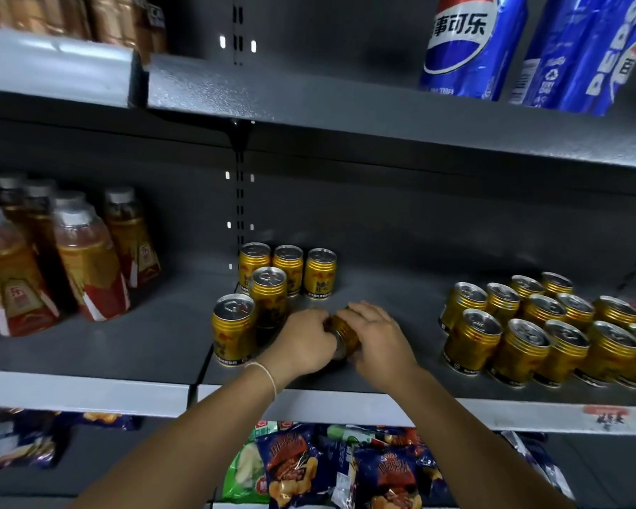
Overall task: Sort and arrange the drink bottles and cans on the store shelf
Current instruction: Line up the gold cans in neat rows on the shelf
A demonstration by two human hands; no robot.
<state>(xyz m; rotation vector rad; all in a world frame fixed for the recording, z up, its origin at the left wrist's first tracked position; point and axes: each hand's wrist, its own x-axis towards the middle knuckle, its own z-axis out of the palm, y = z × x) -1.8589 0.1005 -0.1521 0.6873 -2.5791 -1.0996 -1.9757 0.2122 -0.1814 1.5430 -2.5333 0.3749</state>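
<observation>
Both hands meet on one gold can point(344, 333) that lies tilted on the grey middle shelf point(401, 361). My left hand point(300, 343) grips its left side and my right hand point(377, 337) wraps over its right side; most of the can is hidden. Just left of my hands stands a small group of upright gold cans point(268, 284), the nearest one point(233, 330) at the shelf's front. A larger cluster of the same gold cans point(536, 328) stands upright at the right end of the shelf.
Amber drink bottles point(85, 259) with red labels stand on the left of the shelf. Blue Pepsi cans point(470, 45) sit on the shelf above at the right. Snack bags point(327, 468) fill the shelf below. Bare shelf lies between the two can groups.
</observation>
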